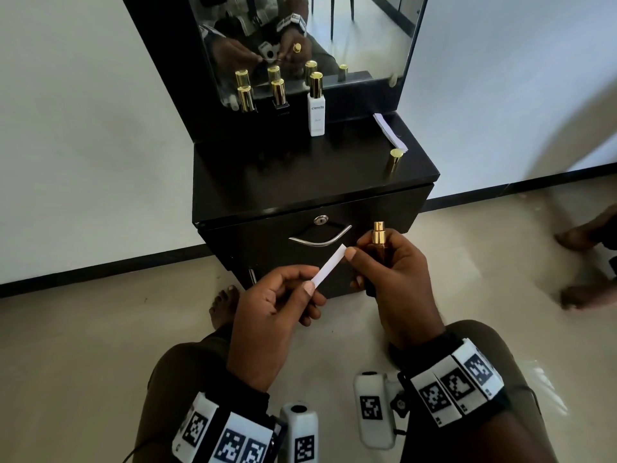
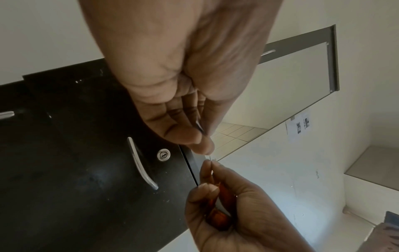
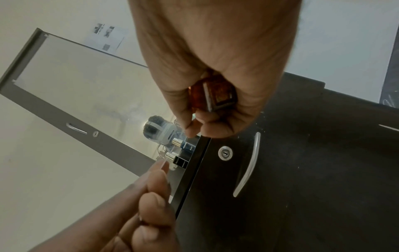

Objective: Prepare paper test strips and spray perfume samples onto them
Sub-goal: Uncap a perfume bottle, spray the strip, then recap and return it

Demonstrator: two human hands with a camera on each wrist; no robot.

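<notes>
My left hand (image 1: 287, 295) pinches the lower end of a white paper strip (image 1: 329, 266) between thumb and fingers. The strip slants up to the right, and its top end meets the thumb of my right hand (image 1: 387, 272). That hand grips an amber perfume bottle (image 1: 379, 248) with its gold spray nozzle (image 1: 379, 232) bare and upright. In the right wrist view the bottle's amber base (image 3: 213, 97) shows inside the curled fingers. In the left wrist view the amber bottle (image 2: 222, 213) sits in the other hand below my left hand (image 2: 194, 133). The bottle's gold cap (image 1: 395, 160) stands on the cabinet top.
On the black cabinet (image 1: 300, 175) stand a white perfume bottle (image 1: 316, 106), two dark bottles with gold caps (image 1: 278, 93) and a stack of paper strips (image 1: 390, 132) at the right. A mirror (image 1: 300, 35) rises behind. Below are a drawer handle (image 1: 320, 237) and bare feet (image 1: 222, 305) on the floor.
</notes>
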